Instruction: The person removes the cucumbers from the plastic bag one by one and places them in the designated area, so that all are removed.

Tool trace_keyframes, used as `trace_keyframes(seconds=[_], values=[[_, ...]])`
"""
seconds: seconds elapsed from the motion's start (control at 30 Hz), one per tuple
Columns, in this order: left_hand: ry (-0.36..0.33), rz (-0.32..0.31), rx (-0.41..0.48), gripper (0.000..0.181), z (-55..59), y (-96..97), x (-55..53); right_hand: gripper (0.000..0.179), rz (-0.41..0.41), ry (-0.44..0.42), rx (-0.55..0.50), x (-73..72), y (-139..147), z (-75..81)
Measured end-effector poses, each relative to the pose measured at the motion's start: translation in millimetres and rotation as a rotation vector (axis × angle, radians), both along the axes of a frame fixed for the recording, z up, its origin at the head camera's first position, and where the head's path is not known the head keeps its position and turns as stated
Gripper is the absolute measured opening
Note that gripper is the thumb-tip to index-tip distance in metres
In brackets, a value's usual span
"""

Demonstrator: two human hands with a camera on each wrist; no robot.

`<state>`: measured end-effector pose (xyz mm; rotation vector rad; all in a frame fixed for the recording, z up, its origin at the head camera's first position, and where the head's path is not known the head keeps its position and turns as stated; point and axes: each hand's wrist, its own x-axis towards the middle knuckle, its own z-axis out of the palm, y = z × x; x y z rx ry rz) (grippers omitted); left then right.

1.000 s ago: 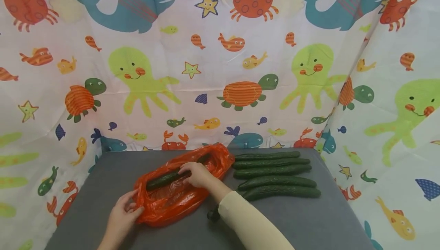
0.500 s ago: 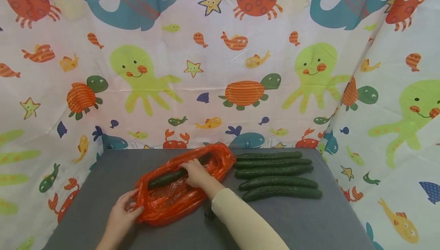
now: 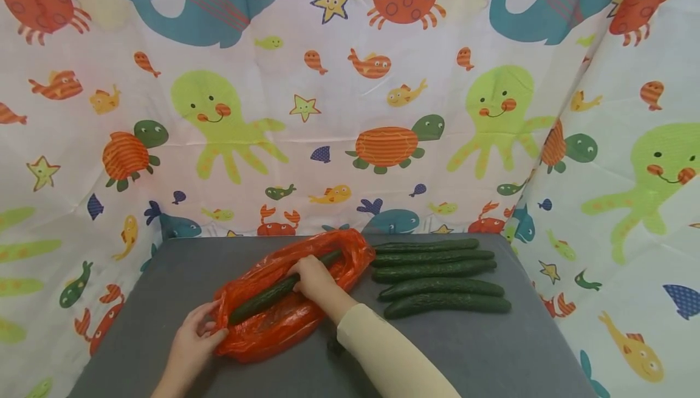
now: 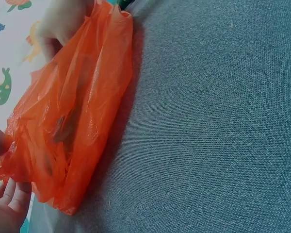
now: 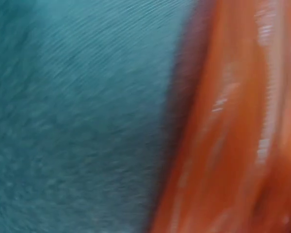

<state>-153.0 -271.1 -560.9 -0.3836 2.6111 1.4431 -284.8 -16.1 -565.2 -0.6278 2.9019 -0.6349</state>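
An orange plastic bag [image 3: 290, 330] lies slantwise on the table, its long mouth facing up. Inside the mouth is a long dark green cucumber [image 3: 257, 304], gripped around its middle by my right hand [image 3: 314, 279]. My left hand [image 3: 191, 340] pinches the bag's near left end between thumb and fingers. That pinch also shows in the left wrist view, with the left fingers [image 4: 22, 194] under the gathered plastic. In the right wrist view only the bag [image 5: 233, 145] and the cloth surface appear, blurred; the right hand is out of that view.
Several cucumbers [image 3: 445, 304] lie side by side, right of the bag. A dark rounded end of something [image 3: 335, 346] peeks out beside the right sleeve [image 3: 391, 349]. The grey table [image 3: 492, 361] meets a sea-animal patterned curtain [image 3: 339, 112] at the back and sides.
The right hand has shifted slightly, and the cucumber in it has risen toward the bag's mouth, its near end now at the left rim. The left hand keeps its place.
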Motion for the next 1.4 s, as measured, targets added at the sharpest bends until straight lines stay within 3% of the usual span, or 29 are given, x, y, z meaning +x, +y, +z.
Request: trace_keyframes(seconds=[0.3, 0.57, 0.97, 1.17, 1.4], values=[[0.03, 0.014, 0.016, 0.067, -1.0, -3.0, -0.1, 0.032, -0.077, -0.022, -0.159, 11.4, 7, 15.3], [0.026, 0.02, -0.01, 0.068, -0.4, -4.3, 2.1, 0.033, -0.079, -0.013, -0.195, 20.9, 13, 28.4], [-0.007, 0.023, -0.039, 0.075, -0.3, -3.8, -0.1, 0.036, -0.009, 0.06, -0.283, 42.5, 18, 77.7], [0.015, 0.026, -0.042, 0.071, -0.7, -3.0, 2.3, 0.036, -0.019, 0.059, -0.288, 53.2, 41, 92.0], [0.011, 0.035, -0.017, 0.069, -1.8, -3.3, 2.3, 0.034, -0.019, 0.092, -0.316, 62.7, 88, 85.4]])
